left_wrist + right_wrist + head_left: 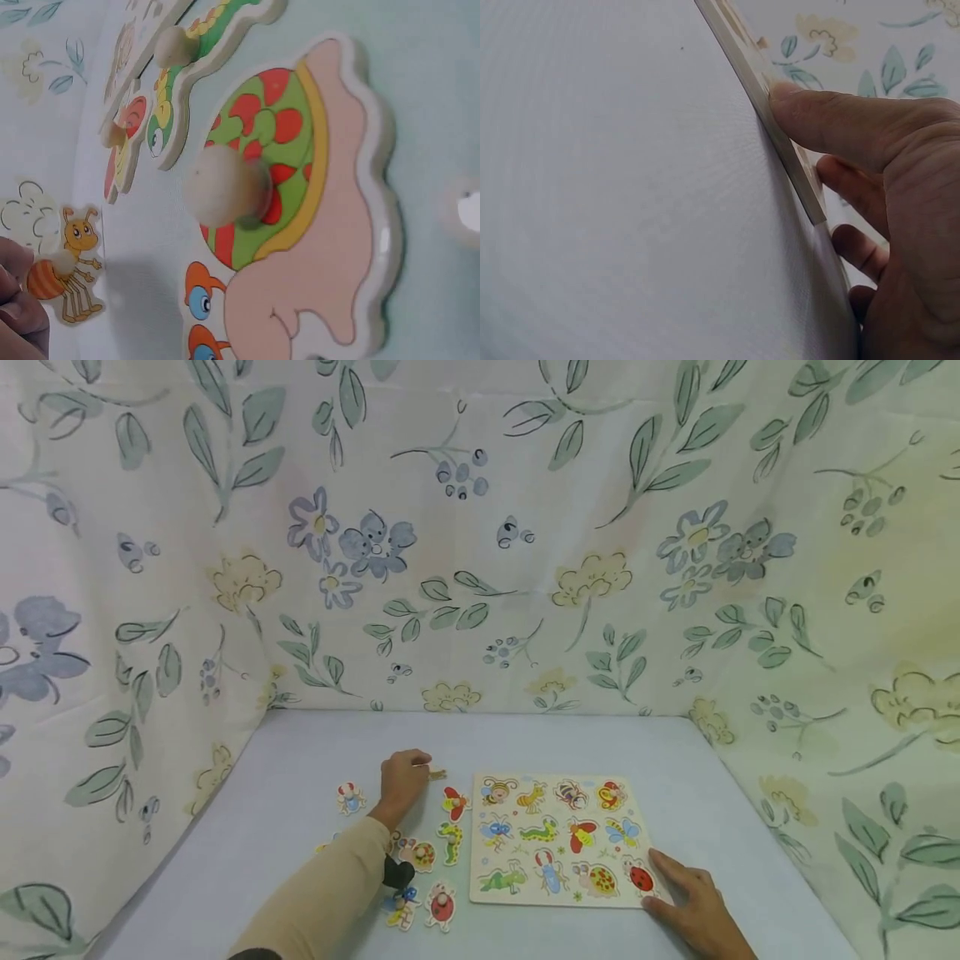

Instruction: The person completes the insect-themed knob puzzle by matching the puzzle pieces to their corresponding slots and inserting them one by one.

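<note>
My left hand (405, 781) is at the left of the puzzle board, pinching an orange ant puzzle piece (64, 266). In the head view the piece (437, 774) shows as a thin sliver; in the left wrist view its pale knob and face are visible beside the fingertips. The wooden insect puzzle board (562, 900) lies flat on the table. My right hand (693, 902) grips its near right corner, thumb on the front edge and fingers along the right side. A snail piece (418, 855) with a round knob lies below my left forearm's camera.
Loose knobbed pieces lie left of the board: a red moth (454, 804), a caterpillar (451, 843), a ladybug (441, 907), a blue-headed insect (402, 907) and a beetle (350, 798). My left sleeve (322, 893) covers others partly. A floral curtain (480, 568) surrounds the white table (570, 747).
</note>
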`<state>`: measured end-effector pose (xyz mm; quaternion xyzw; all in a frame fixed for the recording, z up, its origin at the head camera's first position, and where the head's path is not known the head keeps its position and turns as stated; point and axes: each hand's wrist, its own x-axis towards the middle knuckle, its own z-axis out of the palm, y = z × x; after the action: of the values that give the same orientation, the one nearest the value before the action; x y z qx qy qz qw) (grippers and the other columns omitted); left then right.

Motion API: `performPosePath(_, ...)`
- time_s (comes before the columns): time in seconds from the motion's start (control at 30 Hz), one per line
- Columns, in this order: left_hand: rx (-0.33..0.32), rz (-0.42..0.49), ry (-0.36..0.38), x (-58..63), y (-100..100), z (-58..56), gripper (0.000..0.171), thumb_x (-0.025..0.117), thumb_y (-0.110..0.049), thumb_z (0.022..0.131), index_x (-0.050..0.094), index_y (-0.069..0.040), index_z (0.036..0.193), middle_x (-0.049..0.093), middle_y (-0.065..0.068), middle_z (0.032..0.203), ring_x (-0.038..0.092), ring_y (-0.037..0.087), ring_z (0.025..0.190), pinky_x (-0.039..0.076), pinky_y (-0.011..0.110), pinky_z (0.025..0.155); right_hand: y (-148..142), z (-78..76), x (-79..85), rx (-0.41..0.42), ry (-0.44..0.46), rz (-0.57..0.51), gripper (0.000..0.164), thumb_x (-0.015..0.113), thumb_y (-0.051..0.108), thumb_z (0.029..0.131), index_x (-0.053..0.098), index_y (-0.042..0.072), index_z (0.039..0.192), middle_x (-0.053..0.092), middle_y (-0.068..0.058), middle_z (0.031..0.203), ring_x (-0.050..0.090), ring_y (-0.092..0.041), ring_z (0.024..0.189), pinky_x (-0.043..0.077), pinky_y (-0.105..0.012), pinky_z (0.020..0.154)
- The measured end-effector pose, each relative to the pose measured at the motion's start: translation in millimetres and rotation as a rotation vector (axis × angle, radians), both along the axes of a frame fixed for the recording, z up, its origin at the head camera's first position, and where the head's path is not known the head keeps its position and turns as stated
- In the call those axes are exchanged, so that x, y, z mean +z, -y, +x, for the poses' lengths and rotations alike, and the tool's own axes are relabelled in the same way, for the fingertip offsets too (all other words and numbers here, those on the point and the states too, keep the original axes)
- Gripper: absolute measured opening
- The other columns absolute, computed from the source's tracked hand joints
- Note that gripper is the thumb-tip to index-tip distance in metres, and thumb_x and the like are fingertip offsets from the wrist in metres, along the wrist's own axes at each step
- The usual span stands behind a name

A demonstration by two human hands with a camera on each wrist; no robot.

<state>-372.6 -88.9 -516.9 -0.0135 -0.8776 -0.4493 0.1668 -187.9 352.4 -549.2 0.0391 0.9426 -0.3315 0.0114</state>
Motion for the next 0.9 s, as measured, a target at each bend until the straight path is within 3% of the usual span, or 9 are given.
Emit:
performPosePath(0.17,0.008,-0.001,0.068,-2.5,3.0,-2.4,0.019,0.062,0.003,0.081,0.074,-0.002,0.095,0.071,0.011,0.097,0.062,0.032,0.102,0.047,0.046,0.087,-0.4,-0.3,-1.7,-0.008,0.002,0.008,0.087,0.082,0.044,0.072,0.047,0.006,0.142,0.044,-0.017,0.143,0.039,-0.035,0.116,0.033,-0.061,0.092)
performPosePath(0.37,0.007,0.0,0.038,-5.4,4.1,-14.2,0.02,0.061,0.003,0.083,0.074,-0.001,0.097,0.07,0.014,0.102,0.061,0.034,0.106,0.045,0.048,0.09,-1.2,-0.3,-0.8,-0.01,-0.015,0.016,0.086,0.081,0.044,0.073,0.048,0.005,0.141,0.045,-0.017,0.142,0.04,-0.034,0.115,0.033,-0.059,0.09)
performPosePath(0.57,0.021,-0.007,0.005,-8.3,7.1,-17.1,0.022,0.061,0.006,0.084,0.073,0.001,0.102,0.068,0.017,0.109,0.059,0.036,0.111,0.043,0.049,0.093,1.2,-0.8,-1.6,-0.02,-0.011,0.009,0.087,0.082,0.046,0.07,0.049,0.005,0.14,0.046,-0.016,0.142,0.04,-0.033,0.115,0.034,-0.059,0.09)
performPosePath(0.9,0.031,-0.026,0.071,-13.0,8.1,-16.9,0.018,0.06,0.004,0.085,0.072,0.004,0.098,0.067,0.021,0.106,0.059,0.039,0.108,0.043,0.05,0.092,1.1,-1.6,1.0,-0.05,0.028,0.011,0.088,0.08,0.048,0.072,0.046,0.008,0.143,0.045,-0.017,0.143,0.038,-0.032,0.115,0.035,-0.06,0.092)
